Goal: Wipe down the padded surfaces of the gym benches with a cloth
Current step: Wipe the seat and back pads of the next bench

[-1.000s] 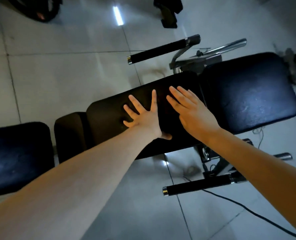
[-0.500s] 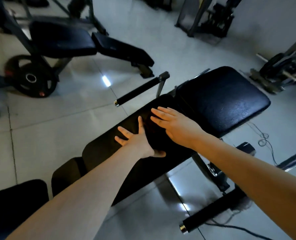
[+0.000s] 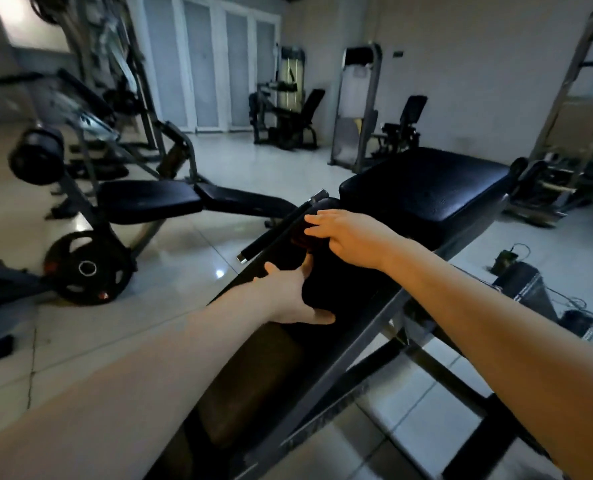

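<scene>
Fingers (image 3: 307, 268) of L hand (image 3: 288, 294) are straight and spread, gripping nothing; palm flat on the long pad (image 3: 343, 289) of the near bench, thumb stuck out to the R along the pad. R hand (image 3: 352, 239) sits just beyond it, higher up the same pad. Its fingers (image 3: 317, 218) are also straight, held close together, palm down, nothing held. Dark reddish patch under those fingertips; can't tell what it is. Hands close but apart.

Sweep L to R:
- Far L: black roller pad (image 3: 37, 161) on a metal frame, blurred.
- Below it: weight plate (image 3: 87, 268) w/ holes, leaning upright at the foot of that frame, on the tiled floor (image 3: 184, 271).
- Second bench (image 3: 149, 199) w/ two black pads, well apart from the near one.
- Foam-covered bar (image 3: 281, 230) w/ chrome end cap, sticking out to the L, just beside the R fingertips.
- Ctr, closest to camera: brownish pad (image 3: 253, 386) between the forearms, below the long pad.
- Back ctr: two machines (image 3: 284, 116) by the wall and doors.
- R of the hands: big black seat pad (image 3: 426, 192), butting up to the long pad's far end.
- Far R: metal rack (image 3: 565, 133); cables (image 3: 509, 254) on the floor near the bench frame.
</scene>
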The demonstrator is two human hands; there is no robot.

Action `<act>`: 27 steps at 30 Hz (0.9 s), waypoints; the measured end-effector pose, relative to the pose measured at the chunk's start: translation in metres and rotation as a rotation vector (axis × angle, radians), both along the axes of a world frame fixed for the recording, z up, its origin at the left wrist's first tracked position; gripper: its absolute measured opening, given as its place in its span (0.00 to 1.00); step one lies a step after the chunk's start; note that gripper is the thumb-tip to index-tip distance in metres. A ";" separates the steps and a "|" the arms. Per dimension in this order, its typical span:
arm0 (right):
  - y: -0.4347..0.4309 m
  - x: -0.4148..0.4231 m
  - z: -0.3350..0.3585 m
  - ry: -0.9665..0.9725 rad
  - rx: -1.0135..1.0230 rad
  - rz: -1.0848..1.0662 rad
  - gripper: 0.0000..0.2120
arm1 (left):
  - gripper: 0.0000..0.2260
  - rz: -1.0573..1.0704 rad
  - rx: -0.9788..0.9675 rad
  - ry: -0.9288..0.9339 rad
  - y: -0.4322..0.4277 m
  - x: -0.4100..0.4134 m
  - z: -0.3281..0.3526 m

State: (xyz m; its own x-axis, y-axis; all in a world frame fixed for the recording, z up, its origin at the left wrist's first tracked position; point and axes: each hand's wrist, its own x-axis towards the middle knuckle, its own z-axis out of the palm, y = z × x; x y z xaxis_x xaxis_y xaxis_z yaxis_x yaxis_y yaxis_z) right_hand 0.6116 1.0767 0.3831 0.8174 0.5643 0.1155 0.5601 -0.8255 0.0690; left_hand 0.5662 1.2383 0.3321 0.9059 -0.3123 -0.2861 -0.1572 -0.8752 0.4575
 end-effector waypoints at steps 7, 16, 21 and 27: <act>-0.016 -0.047 -0.030 -0.364 0.569 -0.075 0.24 | 0.48 -0.036 0.062 -0.092 0.003 -0.012 0.001; 0.002 -0.082 -0.112 -0.433 1.718 -0.362 0.28 | 0.43 -0.070 0.165 -0.143 0.003 -0.004 -0.006; 0.041 -0.101 -0.143 -0.449 1.765 -0.330 0.29 | 0.33 -0.205 0.155 -0.254 0.000 -0.017 -0.008; 0.070 -0.124 -0.168 -0.388 1.818 -0.319 0.29 | 0.22 -0.207 -0.009 -0.556 0.005 -0.028 -0.058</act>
